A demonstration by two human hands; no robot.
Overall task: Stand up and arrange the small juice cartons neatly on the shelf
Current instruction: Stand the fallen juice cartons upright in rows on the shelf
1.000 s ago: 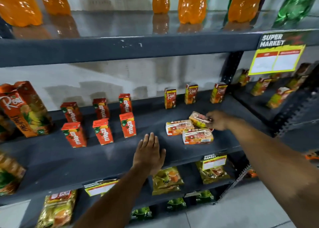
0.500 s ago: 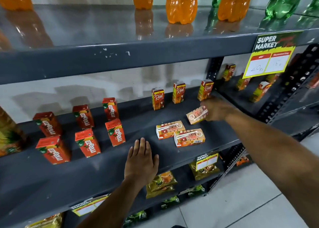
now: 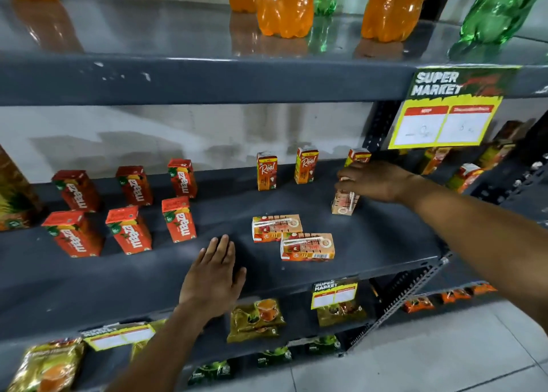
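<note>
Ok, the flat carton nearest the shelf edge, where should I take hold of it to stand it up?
Grip the front carton across its two long narrow sides, coming from above. It lies flat on its broad face, lengthwise left to right, apart from the left hand, so both long edges are open to the fingers.

Open shelf deck (image 3: 385, 243) lies to the right of my two flat-lying cartons (image 3: 293, 237) and in front of the carton under my right hand (image 3: 376, 181). My left hand (image 3: 213, 276) rests on a bare strip at the front edge. To the left, six red Maaza cartons (image 3: 127, 210) stand in two rows with narrow gaps. Three Real cartons (image 3: 305, 166) line the back. The upper shelf edge (image 3: 207, 80) limits room overhead.
</note>
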